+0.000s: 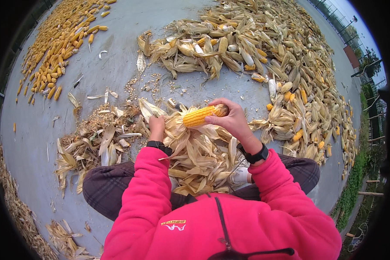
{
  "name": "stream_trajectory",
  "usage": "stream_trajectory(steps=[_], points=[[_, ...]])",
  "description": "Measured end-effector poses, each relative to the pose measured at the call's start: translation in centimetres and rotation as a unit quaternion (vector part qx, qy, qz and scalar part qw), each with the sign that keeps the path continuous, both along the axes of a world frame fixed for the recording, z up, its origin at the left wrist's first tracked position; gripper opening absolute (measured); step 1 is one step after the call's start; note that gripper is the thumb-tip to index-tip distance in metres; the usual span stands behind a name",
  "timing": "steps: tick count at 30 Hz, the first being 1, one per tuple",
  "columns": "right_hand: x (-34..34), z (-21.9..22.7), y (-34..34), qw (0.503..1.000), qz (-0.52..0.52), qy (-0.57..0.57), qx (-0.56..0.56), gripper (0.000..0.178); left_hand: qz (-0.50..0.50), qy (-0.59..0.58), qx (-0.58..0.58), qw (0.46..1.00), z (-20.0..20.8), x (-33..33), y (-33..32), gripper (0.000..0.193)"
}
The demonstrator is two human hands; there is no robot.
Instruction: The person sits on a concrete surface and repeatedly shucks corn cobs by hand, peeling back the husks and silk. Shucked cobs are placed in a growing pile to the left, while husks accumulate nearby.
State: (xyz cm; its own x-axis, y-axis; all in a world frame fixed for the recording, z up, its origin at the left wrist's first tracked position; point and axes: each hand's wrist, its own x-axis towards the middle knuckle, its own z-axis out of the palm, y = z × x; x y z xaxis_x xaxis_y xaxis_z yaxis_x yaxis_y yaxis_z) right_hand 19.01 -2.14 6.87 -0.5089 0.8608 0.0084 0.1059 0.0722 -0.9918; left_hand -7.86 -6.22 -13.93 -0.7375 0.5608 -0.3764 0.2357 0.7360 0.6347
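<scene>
A yellow corn cob (199,117) lies nearly level above my lap, its darker brown tip toward the right. My right hand (232,119) grips that tip end, thumb in front and fingers over the top. Pale dry husk (175,130) is peeled back from the cob's left end and hangs below it. My left hand (156,125) is closed on husk leaves at that left end; its fingertips are partly hidden by the leaves. Loose husks (203,167) pile up between my crossed legs, just under both hands.
A large heap of unhusked corn (286,56) spreads across the far side and right. Bare yellow cobs (56,52) lie massed at the far left. Husk scraps and loose kernels (104,121) litter the grey concrete floor (112,52) by my left knee. Green plants (355,190) line the right edge.
</scene>
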Motion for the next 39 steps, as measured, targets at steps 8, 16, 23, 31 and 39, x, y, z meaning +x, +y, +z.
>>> stream_trajectory(steps=[8, 16, 23, 31, 39], points=[[1.9, 0.1, 4.8, 0.993, -0.021, 0.024, -0.115, 0.039, -0.449, -0.279, 0.288, 0.799, 11.3, 5.5, 1.5, 0.069], [4.9, -0.1, 8.7, 0.871, 0.290, -0.340, -0.206, 0.061, -0.503, 0.005, 0.069, 0.862, 12.0, 11.8, -1.2, 0.039], [5.5, -9.3, 1.4, 0.896, 0.240, -0.305, -0.217, 0.057, -0.462, 0.109, 0.014, 0.880, 5.7, 12.5, -2.2, 0.029], [5.9, -15.7, 4.3, 0.861, 0.032, -0.051, -0.504, 0.035, -0.245, -0.081, 0.035, 0.966, -2.1, 8.3, 0.0, 0.032], [-1.5, -13.1, 26.0, 0.744, 0.314, -0.533, -0.252, 0.047, -0.218, -0.092, -0.121, 0.964, -4.6, 7.5, 1.8, 0.097]])
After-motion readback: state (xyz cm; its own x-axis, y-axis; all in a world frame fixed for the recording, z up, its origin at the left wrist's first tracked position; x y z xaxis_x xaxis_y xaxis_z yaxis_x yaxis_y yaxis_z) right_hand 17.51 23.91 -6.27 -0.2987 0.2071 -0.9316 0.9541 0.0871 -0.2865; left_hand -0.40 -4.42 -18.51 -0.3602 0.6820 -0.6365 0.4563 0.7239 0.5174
